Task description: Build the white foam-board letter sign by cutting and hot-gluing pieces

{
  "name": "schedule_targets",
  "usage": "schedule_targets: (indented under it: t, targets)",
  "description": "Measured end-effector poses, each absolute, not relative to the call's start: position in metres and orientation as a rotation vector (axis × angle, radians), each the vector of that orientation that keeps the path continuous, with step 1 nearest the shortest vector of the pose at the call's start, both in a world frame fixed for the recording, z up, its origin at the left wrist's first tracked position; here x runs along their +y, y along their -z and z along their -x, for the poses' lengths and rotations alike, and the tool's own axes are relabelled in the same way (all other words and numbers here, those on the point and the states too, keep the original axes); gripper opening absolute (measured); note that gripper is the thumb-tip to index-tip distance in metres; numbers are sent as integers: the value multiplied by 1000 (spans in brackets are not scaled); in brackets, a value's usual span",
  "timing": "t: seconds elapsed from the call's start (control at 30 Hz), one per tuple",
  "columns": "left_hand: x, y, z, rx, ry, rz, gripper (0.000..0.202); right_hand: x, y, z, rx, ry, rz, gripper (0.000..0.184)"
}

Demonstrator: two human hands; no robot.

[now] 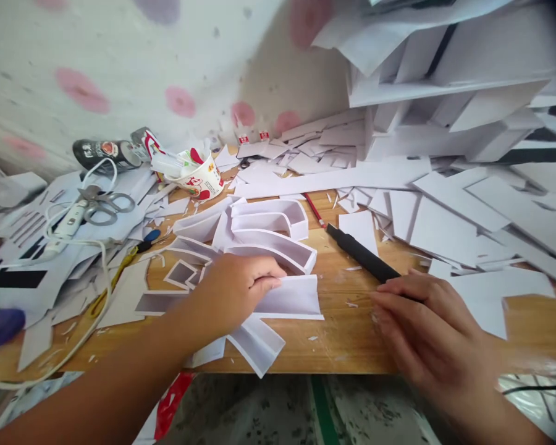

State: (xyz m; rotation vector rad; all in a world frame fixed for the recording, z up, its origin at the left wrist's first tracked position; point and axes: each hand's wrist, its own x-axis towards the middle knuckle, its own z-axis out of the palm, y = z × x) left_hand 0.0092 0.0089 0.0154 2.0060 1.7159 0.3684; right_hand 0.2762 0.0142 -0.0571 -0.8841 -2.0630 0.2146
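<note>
Presently, nearest the front edge of the wooden bench, a short open channel of white card or foam sheet lies aslant. Just beyond, the left hand rests over the group of white thin-walled channels; its fingers appear to pinch the upper edge of the nearest right-hand trough. The right hand's fingers are closed round a slim black stick-shaped tool, its tip near a thin red pencil.

Progress (judged): most channels in the group have upright walls — well advanced. The slanted piece looks formed but separate; flat white offcuts lie loose to the right.

Farther back: a printed white paper cup, then a large white sheet-built stack, cut off at upper right.

Uncertain: the left forearm and hand cover the group's near-left part; joints — fixed or loose — unreadable; the tool's type unclear.
</note>
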Motion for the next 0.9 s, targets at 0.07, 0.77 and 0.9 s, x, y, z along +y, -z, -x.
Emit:
schedule_targets:
  t: [0.07,0.77,0.9]
  targets:
    - [11,-17,-9,1736,-353,-1977,18,14,56,-277,-2081,-238,873,27]
    - [-2,-13,-4,1585,-386,-2217,16,11,57,-274,-2185,-366,845,30]
    - [-3,-13,-2,1532,-291,-2213,19,20,50,-250,-2254,-427,900,27]
